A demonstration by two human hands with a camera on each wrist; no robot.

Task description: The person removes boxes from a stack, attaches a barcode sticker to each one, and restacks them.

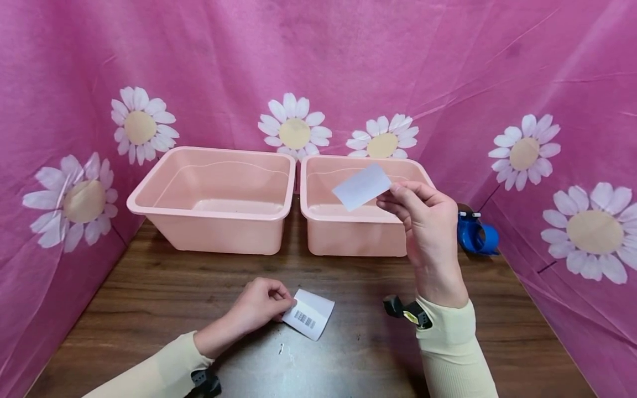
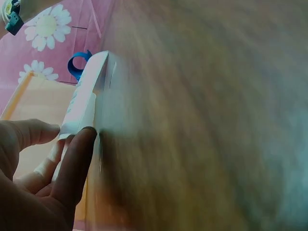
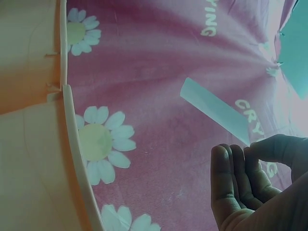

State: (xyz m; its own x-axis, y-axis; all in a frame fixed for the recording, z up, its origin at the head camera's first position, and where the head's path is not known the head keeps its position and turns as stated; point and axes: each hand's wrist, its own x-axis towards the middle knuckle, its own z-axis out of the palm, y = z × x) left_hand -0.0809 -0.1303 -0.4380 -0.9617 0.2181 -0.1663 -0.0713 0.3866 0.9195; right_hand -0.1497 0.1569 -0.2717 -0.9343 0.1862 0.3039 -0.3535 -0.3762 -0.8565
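Note:
My right hand (image 1: 430, 237) is raised at the front of the right pink bin (image 1: 355, 235). Between thumb and fingers it pinches one corner of a plain white paper card (image 1: 362, 187), which also shows in the right wrist view as a pale card (image 3: 211, 108) tilted in the air. Low over the table, my left hand (image 1: 256, 304) pinches the left edge of white paper (image 1: 318, 312) with small dark printed blocks. In the left wrist view this paper (image 2: 82, 103) looks slightly bent, close to the tabletop; whether it is one sheet or several I cannot tell.
A second pink bin (image 1: 224, 235) stands left of the first, a narrow gap between them. Right of the bins sits a blue ring-shaped tool (image 1: 468, 235), like a tape dispenser. Pink flowered cloth (image 1: 318, 55) encloses the wooden table (image 1: 348, 365).

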